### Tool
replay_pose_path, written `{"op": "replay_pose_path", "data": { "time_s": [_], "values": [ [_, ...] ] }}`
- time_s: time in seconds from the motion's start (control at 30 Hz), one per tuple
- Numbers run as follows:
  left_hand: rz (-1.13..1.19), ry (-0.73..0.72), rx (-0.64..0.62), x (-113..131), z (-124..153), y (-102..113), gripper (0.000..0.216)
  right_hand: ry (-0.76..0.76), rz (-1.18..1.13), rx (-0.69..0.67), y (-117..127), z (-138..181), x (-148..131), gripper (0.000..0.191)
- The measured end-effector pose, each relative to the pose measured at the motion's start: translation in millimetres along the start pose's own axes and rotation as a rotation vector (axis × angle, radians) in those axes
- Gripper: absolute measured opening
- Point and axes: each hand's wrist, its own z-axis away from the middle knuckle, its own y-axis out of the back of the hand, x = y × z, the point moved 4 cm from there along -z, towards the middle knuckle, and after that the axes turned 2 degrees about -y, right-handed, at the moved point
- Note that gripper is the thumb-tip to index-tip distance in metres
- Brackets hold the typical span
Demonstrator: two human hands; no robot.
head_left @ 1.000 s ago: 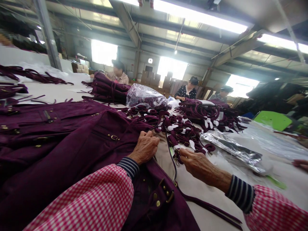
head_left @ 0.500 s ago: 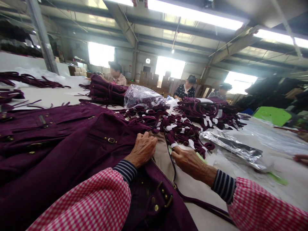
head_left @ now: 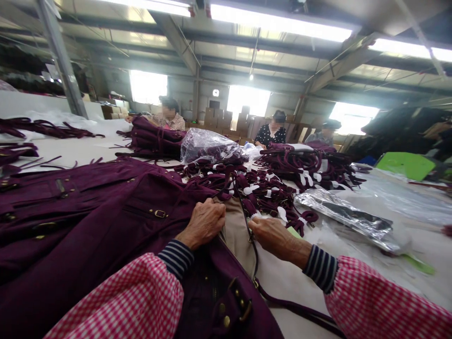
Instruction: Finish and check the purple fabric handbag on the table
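A large purple fabric item (head_left: pixel 116 249) with brass zips, buckles and studs spreads before me; I cannot tell whether it is a bag or a garment. My left hand (head_left: pixel 206 220) is closed on its zipped edge, knuckles up. Beige lining (head_left: pixel 238 226) shows in the gap between the two zip edges. My right hand (head_left: pixel 271 235) pinches the dark far edge of that opening, fingertips partly hidden. From the lower end of the zip a purple strap (head_left: pixel 300 308) runs to the right, over the table and under my right sleeve.
Behind my hands lie several coiled purple straps (head_left: pixel 261 190) with white wraps. A clear plastic bag (head_left: pixel 208 147), stacked purple goods (head_left: pixel 155 139) and a silver packet (head_left: pixel 348 219) are on the white table (head_left: pixel 293 282). People work across it, one in a dotted top (head_left: pixel 270 136).
Both my hands have shifted slightly left, still gripping the two zip edges. At the far right, another person's hand has drawn mostly out of view.
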Motion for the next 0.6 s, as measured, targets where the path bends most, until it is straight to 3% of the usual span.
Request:
{"op": "replay_pose_path", "data": {
  "time_s": [0.2, 0.3, 0.4, 0.47, 0.6],
  "values": [
    [0.115, 0.093, -0.053, -9, -3, 4, 0.012, -0.074, -0.184, -0.032, 7, -8, 15, 0.013],
    [0.173, 0.145, -0.071, -11, -5, 7, 0.012, -0.151, -0.540, -0.013, 20, -7, 27, 0.012],
    [0.225, 0.193, -0.087, -14, -7, 9, 0.014, -0.170, -0.865, -0.060, 34, -9, 22, 0.012],
    [0.248, 0.220, -0.096, -16, -7, 10, 0.015, -0.132, -0.843, -0.051, 44, -15, 8, 0.011],
    [0.265, 0.254, -0.098, -16, -8, 11, 0.015, -0.118, -0.481, 0.046, 52, -27, -22, 0.011]
  ]
}}
